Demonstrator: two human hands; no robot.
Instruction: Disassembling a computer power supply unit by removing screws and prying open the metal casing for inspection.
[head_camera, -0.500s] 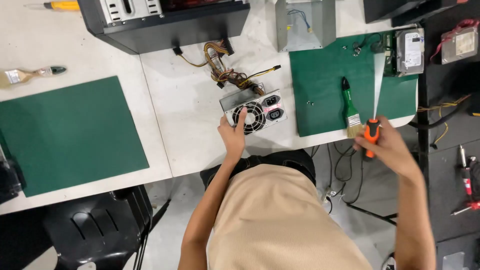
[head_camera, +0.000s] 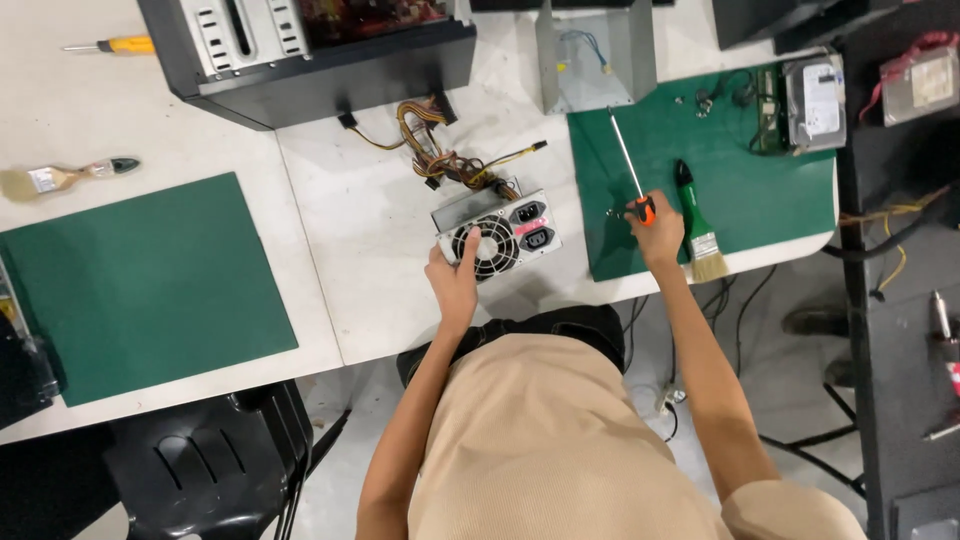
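My left hand (head_camera: 455, 280) grips the one power supply (head_camera: 497, 233) at the worktop's (head_camera: 370, 240) near edge; my right hand (head_camera: 658, 232) pinches one orange-handled screwdriver (head_camera: 630, 170) over the right of two green mats (head_camera: 640, 150). Two brushes lie about, and bare room opens left of the supply.

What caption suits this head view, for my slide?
Left hand steadies a power supply; right hand holds a screwdriver.
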